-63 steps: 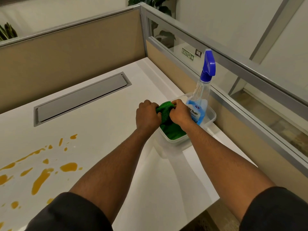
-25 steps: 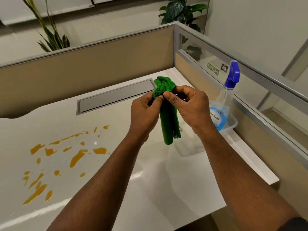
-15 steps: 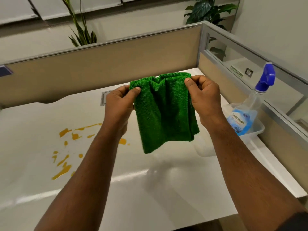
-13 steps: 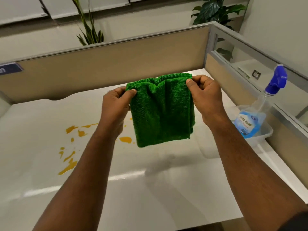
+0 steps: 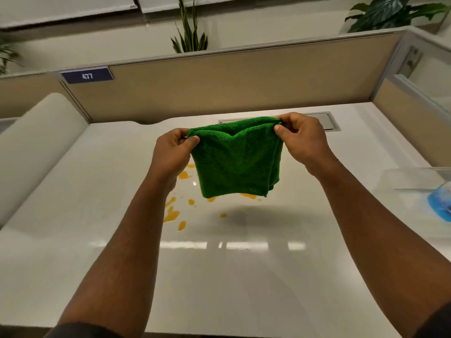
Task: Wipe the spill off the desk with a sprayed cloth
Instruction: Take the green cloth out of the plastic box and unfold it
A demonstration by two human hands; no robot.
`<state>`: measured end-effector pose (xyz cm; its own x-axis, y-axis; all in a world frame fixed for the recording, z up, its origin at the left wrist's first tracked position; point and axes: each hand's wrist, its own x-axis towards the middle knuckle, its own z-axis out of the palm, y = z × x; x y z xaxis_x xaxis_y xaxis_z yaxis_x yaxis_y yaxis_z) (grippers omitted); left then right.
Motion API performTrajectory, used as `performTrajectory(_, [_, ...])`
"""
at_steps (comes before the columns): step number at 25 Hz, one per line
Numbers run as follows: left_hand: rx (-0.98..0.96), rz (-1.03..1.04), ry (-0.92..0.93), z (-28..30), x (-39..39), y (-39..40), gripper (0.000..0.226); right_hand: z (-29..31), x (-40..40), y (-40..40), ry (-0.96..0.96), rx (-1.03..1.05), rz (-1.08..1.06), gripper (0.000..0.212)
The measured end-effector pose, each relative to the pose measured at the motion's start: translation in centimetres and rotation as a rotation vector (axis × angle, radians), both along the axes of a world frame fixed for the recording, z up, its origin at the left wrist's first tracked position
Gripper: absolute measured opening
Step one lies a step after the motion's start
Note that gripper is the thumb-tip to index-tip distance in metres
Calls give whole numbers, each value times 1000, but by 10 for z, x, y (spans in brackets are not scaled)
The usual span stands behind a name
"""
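A folded green cloth (image 5: 234,159) hangs in the air above the white desk (image 5: 244,276), held by its two top corners. My left hand (image 5: 174,152) pinches the left corner and my right hand (image 5: 301,140) pinches the right corner. Orange spill (image 5: 172,215) lies in drops and streaks on the desk just below and behind the cloth, partly hidden by it and by my left forearm. The spray bottle (image 5: 441,206) shows only as a blue label at the right edge, lying inside a clear plastic tub (image 5: 410,178).
Beige partition walls (image 5: 231,76) close off the back and right of the desk. A grey cable-tray lid (image 5: 327,121) is set into the desk behind my right hand. A rounded white panel (image 5: 31,132) stands at the left. Plants rise behind the partition.
The cloth came out of the tub and was spread between both hands. My view has swung left, so the cloth now hangs over the spill and the bottle sits at the right edge.
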<state>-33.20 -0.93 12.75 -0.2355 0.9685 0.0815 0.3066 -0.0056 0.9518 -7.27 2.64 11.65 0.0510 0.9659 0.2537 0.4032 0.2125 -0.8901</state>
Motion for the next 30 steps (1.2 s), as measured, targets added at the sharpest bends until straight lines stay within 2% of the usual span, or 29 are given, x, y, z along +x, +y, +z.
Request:
performTrajectory(6, [88,-561,-372,64,-64,-3,12,61,-50,-13,308,125,40,15])
performTrajectory(8, [181,-636,-476,83,-72,3,12,85,-57,-17,314,177,86,14])
performTrajectory(10, [279,-639,-529,93,-65,10,11,97,-61,-22,232,141,107,21])
performTrajectory(13, [362,-640,-376,97,-47,18,8,93,-58,-32,13,18,107,24])
performTrajectory(15, [339,-687,-229,95,-35,22,9,89,-52,-38,-117,-8,108,22])
performTrajectory(18, [253,-800,-90,93,-18,28,11,90,-57,-36,-271,114,195,57])
performTrajectory(19, [235,-827,-65,93,-14,31,12,91,-62,-33,-309,159,204,56])
performTrajectory(23, [283,-814,-52,95,-6,39,14,98,-67,-27,-369,282,227,27])
performTrajectory(26, [330,-813,-230,90,-6,42,13,118,-61,-29,-506,428,184,19])
performTrajectory(30, [218,-1027,-692,83,-14,39,32,161,-56,-45,-473,470,244,12])
